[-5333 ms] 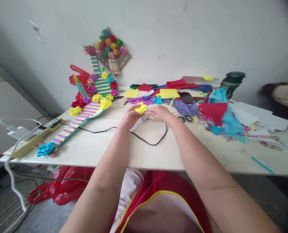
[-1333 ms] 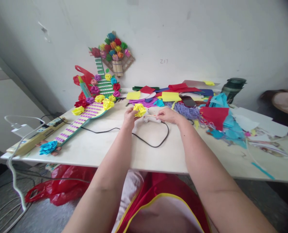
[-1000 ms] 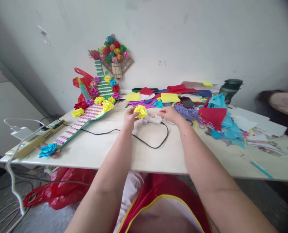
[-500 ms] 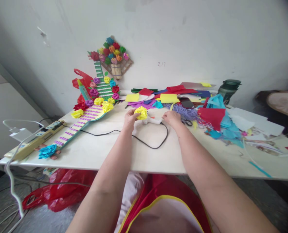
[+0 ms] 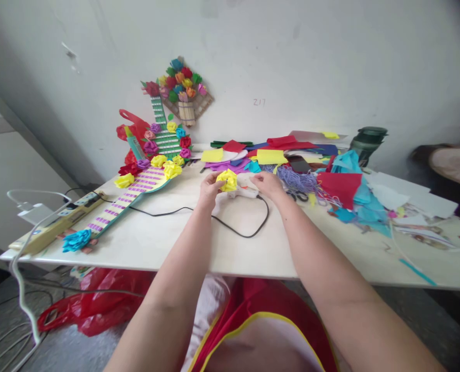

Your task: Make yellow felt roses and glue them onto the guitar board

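My left hand (image 5: pixel 211 187) pinches a yellow paper flower (image 5: pixel 227 180) from its left side, just above the table. My right hand (image 5: pixel 267 184) is to the right of the flower, its fingers pressed together; whatever they may hold is too small to tell. Beneath and between the hands lies a white glue gun (image 5: pixel 247 192) with a black cord that curls over the table. At the left, a guitar-shaped panel with purple stripes (image 5: pixel 131 192) bears yellow flowers near its top and a blue flower (image 5: pixel 77 240) at its lower end.
Coloured paper sheets (image 5: pixel 270 156) and purple shredded strands (image 5: pixel 301 181) crowd the back. Scissors (image 5: pixel 300 196) lie right of my right hand. A power strip (image 5: pixel 55 227) sits on the left edge. A dark green bottle (image 5: pixel 367 143) stands at the back right, near blue crepe paper (image 5: pixel 365 204).
My right hand has moved a little left, closer to the yellow flower. The left hand still holds the flower in nearly the same spot.
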`<state>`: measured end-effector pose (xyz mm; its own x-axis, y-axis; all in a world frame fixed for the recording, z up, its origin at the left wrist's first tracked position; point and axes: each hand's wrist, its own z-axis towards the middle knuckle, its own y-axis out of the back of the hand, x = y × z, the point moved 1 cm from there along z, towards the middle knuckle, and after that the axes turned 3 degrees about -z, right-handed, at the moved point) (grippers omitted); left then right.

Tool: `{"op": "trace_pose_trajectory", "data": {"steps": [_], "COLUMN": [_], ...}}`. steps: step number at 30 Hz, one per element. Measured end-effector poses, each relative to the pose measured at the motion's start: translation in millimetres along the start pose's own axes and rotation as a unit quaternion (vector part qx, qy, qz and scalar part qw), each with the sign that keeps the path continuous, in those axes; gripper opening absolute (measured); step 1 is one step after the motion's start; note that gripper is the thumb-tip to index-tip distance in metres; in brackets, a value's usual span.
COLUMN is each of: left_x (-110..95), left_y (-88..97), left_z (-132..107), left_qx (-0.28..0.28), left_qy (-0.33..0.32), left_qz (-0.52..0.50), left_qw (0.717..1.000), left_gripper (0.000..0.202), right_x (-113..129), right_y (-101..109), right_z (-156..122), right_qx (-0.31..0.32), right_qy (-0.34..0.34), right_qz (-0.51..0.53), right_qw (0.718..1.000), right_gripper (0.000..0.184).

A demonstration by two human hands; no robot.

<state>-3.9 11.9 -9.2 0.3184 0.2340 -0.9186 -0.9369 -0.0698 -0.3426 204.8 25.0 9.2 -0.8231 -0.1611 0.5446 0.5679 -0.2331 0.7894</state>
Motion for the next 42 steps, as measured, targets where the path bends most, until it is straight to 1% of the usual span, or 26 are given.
{"op": "trace_pose_trajectory", "data": {"steps": [2, 3, 5, 8, 10, 13, 22, 24, 27, 30, 32, 36, 38, 40, 42], "left_x": [2.3, 3.1, 3.8, 2.8, 1.9, 1.8, 3.1, 2.6, 2.1, 1.4, 0.4, -3.8, -7.7, -13.4, -20.6], "left_y": [-0.2, -0.6, -1.8, -4.5, -6.1, -7.8, -13.0, -14.3, -16.2, -19.3, -22.7, -31.3, -33.6, -31.5, -21.9], "left_z": [1.3, 1.6, 1.6, -0.2, -1.5, -2.6, -3.8, -4.2, -4.7, -5.1, -5.3, -6.3, -7.0, -7.0, -5.5], "left_qx": [0.002, 0.002, -0.002, -0.006, -0.006, -0.010, -0.009, -0.010, -0.011, -0.021, -0.028, -0.024, -0.018, -0.001, -0.001], "left_qy": [-0.003, -0.003, -0.002, 0.000, -0.001, -0.003, -0.008, -0.005, -0.002, 0.005, 0.011, 0.015, 0.015, 0.020, 0.028], "left_qz": [-0.003, -0.005, -0.006, -0.009, -0.013, -0.011, -0.009, -0.005, 0.001, 0.000, -0.003, 0.001, 0.003, 0.007, 0.004], "left_qw": [1.000, 1.000, 1.000, 1.000, 1.000, 1.000, 1.000, 1.000, 1.000, 1.000, 1.000, 1.000, 1.000, 1.000, 1.000], "left_gripper": [0.052, 0.053, 0.054, 0.056, 0.057, 0.057, 0.060, 0.059, 0.058, 0.057, 0.056, 0.055, 0.056, 0.055, 0.049], "right_x": [7.5, 12.1, 22.5, 36.6, 42.7, 47.0, 50.8, 51.5, 52.1, 51.5, 50.2, 48.1, 49.0, 51.5, 55.5], "right_y": [-2.6, -3.8, -5.4, -7.4, -9.4, -13.7, -22.9, -23.6, -24.2, -25.1, -25.7, -23.9, -20.9, -17.7, -15.8], "right_z": [-1.1, -2.6, -7.3, -15.4, -19.0, -20.4, -19.2, -19.3, -18.9, -17.0, -14.7, -9.2, -7.2, -6.1, -5.7], "right_qx": [0.011, 0.023, 0.054, 0.092, 0.100, 0.110, 0.110, 0.107, 0.097, 0.086, 0.072, 0.041, 0.031, 0.027, 0.031], "right_qy": [0.006, 0.002, -0.006, -0.039, -0.052, -0.049, -0.079, -0.086, -0.101, -0.112, -0.112, -0.105, -0.103, -0.103, -0.103], "right_qz": [0.106, 0.162, 0.264, 0.359, 0.397, 0.433, 0.501, 0.508, 0.502, 0.494, 0.481, 0.443, 0.436, 0.444, 0.456], "right_qw": [0.994, 0.986, 0.963, 0.928, 0.911, 0.893, 0.854, 0.851, 0.853, 0.858, 0.867, 0.890, 0.894, 0.890, 0.884], "right_gripper": [0.034, 0.035, 0.037, 0.039, 0.042, 0.043, 0.028, 0.024, 0.020, 0.021, 0.022, 0.021, 0.022, 0.022, 0.021]}}
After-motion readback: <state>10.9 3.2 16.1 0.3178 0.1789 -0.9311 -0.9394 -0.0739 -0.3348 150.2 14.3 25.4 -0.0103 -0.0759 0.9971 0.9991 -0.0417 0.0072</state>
